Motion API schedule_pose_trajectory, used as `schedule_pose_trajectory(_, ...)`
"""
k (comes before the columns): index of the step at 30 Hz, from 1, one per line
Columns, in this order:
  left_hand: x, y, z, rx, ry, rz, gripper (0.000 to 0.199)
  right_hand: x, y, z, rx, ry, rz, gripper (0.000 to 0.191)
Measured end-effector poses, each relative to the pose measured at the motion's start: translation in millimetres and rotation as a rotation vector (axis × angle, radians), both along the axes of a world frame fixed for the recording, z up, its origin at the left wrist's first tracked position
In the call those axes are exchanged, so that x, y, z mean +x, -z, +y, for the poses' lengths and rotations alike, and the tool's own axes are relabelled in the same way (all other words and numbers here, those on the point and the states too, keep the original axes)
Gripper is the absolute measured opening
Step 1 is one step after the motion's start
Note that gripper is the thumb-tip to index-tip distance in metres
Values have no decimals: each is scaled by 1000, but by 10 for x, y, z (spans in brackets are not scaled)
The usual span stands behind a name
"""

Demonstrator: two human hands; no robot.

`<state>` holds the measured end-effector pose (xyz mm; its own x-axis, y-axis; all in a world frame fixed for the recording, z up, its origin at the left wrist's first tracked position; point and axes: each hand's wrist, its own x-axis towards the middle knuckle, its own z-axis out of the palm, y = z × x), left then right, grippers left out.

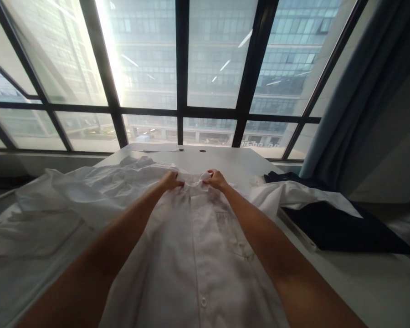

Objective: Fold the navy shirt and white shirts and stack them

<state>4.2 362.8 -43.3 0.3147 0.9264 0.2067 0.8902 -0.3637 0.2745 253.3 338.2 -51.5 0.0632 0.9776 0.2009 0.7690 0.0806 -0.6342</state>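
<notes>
A white buttoned garment (177, 255), like a shirt or lab coat, lies front up on the table with its collar end away from me. It has a button placket down the middle and a chest pocket on the right. Both my arms reach over it. My left hand (171, 181) is closed on the left side of the collar. On the right side of the collar, my right hand (216, 179) pinches the cloth between thumb and fingers. One sleeve (304, 193) stretches out to the right, over dark cloth.
More crumpled white cloth (78, 191) is heaped on the left. At the right lies a dark navy cloth (341, 232) on a flat board-like piece. The white table (225, 157) reaches toward the windows (212, 54). A blue-grey curtain (341, 100) hangs at the right.
</notes>
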Motion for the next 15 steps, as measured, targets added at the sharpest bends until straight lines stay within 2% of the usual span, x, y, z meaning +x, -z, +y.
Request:
schedule_pose_trajectory(2, -3, -132, 117, 47, 31, 27, 36, 43, -125, 117, -36, -82, 111, 34)
schedule_pose_trajectory(3, 10, -197, 161, 88, 26, 24, 36, 52, -180, 162, -27, -79, 126, 32)
schedule_pose_trajectory(5, 68, -302, 200, 168, -17, -2, 37, 32, -261, 198, 74, 16, 44, 37)
schedule_pose_trajectory(7, 153, -347, 155, 217, -107, -22, 44, -33, -288, 139, 192, 127, -150, 48)
schedule_pose_trajectory(9, 231, -327, 23, 217, -212, -11, 53, -125, -266, -13, 201, 162, -349, 55)
schedule_pose_trajectory(11, 278, -266, -175, 174, -246, 30, 58, -214, -219, -231, 125, 105, -478, 47)
schedule_pose_trajectory(15, 276, -137, -678, 71, -71, 118, 53, -314, -170, -741, 94, -69, -565, 33)
